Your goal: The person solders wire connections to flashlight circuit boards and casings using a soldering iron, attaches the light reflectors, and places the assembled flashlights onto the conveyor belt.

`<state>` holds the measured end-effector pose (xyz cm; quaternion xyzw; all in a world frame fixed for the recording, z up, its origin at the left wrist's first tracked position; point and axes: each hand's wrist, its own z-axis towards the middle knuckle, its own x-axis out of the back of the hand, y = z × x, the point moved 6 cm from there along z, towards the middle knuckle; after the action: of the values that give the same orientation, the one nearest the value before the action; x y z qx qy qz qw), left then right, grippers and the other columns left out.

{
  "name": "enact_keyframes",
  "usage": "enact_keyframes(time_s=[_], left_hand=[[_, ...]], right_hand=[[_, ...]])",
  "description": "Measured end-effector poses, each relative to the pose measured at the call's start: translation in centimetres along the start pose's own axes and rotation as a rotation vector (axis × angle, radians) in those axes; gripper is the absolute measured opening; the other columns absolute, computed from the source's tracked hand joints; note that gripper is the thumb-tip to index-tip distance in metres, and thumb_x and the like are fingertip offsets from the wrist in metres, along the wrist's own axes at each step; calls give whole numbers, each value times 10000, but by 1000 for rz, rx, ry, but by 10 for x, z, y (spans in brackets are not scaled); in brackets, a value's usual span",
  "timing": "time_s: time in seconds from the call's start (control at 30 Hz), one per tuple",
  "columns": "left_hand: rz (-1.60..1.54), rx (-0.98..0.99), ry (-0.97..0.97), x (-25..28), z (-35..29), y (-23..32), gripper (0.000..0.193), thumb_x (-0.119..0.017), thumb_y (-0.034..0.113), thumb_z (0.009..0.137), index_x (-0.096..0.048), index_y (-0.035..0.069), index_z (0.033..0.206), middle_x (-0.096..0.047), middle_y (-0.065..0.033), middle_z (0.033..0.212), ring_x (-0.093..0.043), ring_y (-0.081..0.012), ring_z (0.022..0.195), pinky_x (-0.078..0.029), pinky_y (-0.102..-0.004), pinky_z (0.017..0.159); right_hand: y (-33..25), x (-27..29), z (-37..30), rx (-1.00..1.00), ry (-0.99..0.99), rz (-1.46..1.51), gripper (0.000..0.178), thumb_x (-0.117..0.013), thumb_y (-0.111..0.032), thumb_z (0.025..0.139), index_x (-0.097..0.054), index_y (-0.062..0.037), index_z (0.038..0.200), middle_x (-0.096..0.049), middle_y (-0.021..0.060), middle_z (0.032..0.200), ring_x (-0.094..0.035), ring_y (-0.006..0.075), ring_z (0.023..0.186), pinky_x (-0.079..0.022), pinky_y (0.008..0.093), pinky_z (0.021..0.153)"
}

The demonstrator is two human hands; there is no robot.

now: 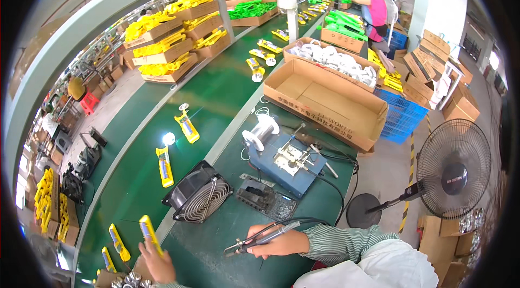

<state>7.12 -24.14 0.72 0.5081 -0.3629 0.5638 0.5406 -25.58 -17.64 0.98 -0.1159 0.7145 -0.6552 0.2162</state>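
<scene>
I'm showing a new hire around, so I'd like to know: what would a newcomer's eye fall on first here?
Probably the long green belt sweeping from lower left toward the top, with yellow pieces lying along it. Cartons heaped with yellow parts stand out at upper left, and a large black fan at right. Nearer, at bottom centre, the right hand holds a cabled tool.

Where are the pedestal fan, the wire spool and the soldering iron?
Pedestal fan (454,177): head view, on its dark hub.
Wire spool (261,132): head view, on its drum.
Soldering iron (278,233): head view, on its grey handle.
</scene>
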Motion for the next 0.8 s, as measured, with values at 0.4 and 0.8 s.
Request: enact_keyframes(time_s=[0.4, 0.8], left_hand=[[36, -167, -201, 11, -171, 90, 603, -687, 205, 722, -451, 114, 1269, -327, -186, 1353, -528, -338, 955, -487, -362, 799], [254, 99, 143, 61, -101, -53, 191, -616, 209, 777, -589, 45, 871, -618, -118, 869, -576, -291, 825, -477, -387, 667]], right_hand=[[-1, -4, -13, -30, 81, 54, 136, -603, 1, 808, -496, 27, 888, -614, 118, 733, -601, 127, 586, -507, 237, 497], [-2, -25, -16, -60, 53, 31, 144, -585, 19, 793, -481, 32, 892, -609, 135, 711, -595, 128, 562, -502, 232, 497]])
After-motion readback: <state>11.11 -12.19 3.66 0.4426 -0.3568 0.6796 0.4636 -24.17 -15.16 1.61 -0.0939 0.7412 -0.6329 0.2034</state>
